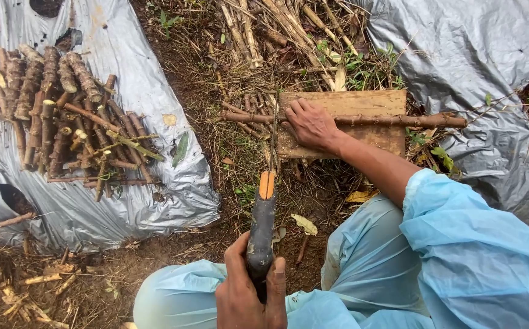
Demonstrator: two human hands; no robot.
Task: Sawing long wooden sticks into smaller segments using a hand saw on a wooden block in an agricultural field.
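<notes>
A long brown woody stem (392,120) lies across a flat wooden board (362,100) on the ground. My right hand (310,125) presses down on the stem at the board's left end. My left hand (249,298) grips the black and orange handle of a cutting tool (262,219). Its thin blade, seen edge-on, reaches up to the stem just left of my right hand. Short cut pieces lie on the ground beside the board's left edge. Light blue sleeves and trousers cover my arms and knees.
A pile of cut stem pieces (63,116) rests on a grey plastic sheet (81,207) at the left. Another grey sheet (484,55) covers the right. Dry stalks (276,30) lie behind the board. Bare soil, grass and scraps surround my knees.
</notes>
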